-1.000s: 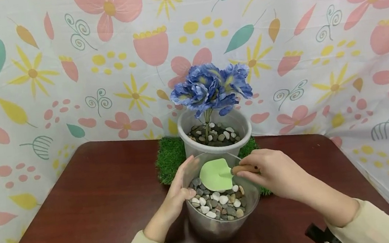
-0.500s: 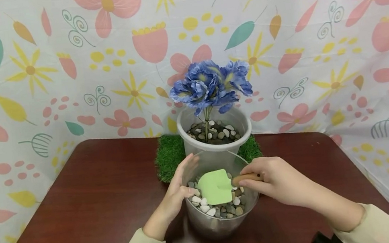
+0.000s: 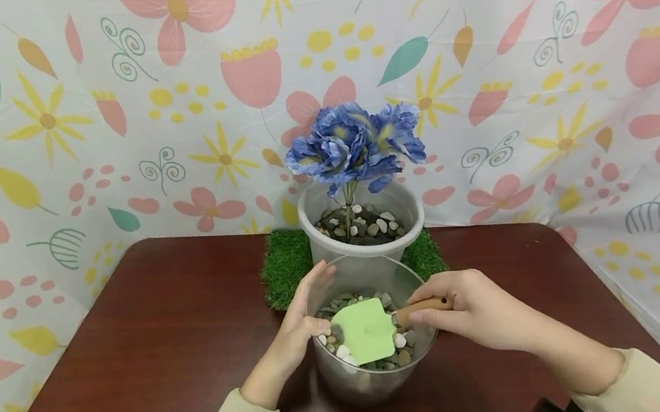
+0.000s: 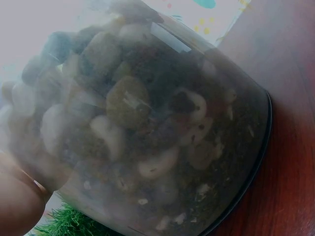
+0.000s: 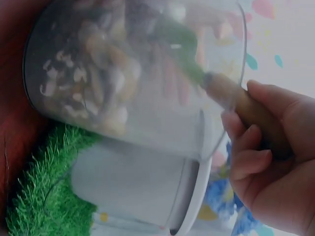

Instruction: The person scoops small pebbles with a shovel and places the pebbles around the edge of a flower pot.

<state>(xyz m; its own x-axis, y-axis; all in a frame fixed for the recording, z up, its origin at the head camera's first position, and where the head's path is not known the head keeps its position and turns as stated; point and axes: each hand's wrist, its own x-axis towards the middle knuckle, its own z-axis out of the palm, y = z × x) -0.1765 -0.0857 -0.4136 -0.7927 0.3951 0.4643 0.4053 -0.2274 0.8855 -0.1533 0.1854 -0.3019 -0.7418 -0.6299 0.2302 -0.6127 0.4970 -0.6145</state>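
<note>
My right hand [image 3: 479,311] grips the wooden handle [image 3: 425,307] of a small hand trowel with a light green blade [image 3: 367,332]. The blade lies over the pebbles [image 3: 404,357] inside a clear plastic bucket [image 3: 365,390], its back facing up. Grey, white and brown pebbles fill the lower part of the bucket. On the left side, my left hand [image 3: 293,337] holds the bucket's wall, thumb hooked over the rim and fingers along the outside. In the right wrist view, fingers curl round the handle [image 5: 261,120] just above the rim.
Right behind the bucket stands a white flower pot [image 3: 366,251] holding blue artificial flowers [image 3: 353,145], dark soil and pebbles. Under the pot is a mat of artificial grass [image 3: 288,269]. The dark red table [image 3: 188,361] backs onto a flower-patterned cloth [image 3: 195,64].
My right hand has lowered the trowel, so its blade now sits deeper in the bucket against the pebbles. The left hand keeps its hold on the bucket.
</note>
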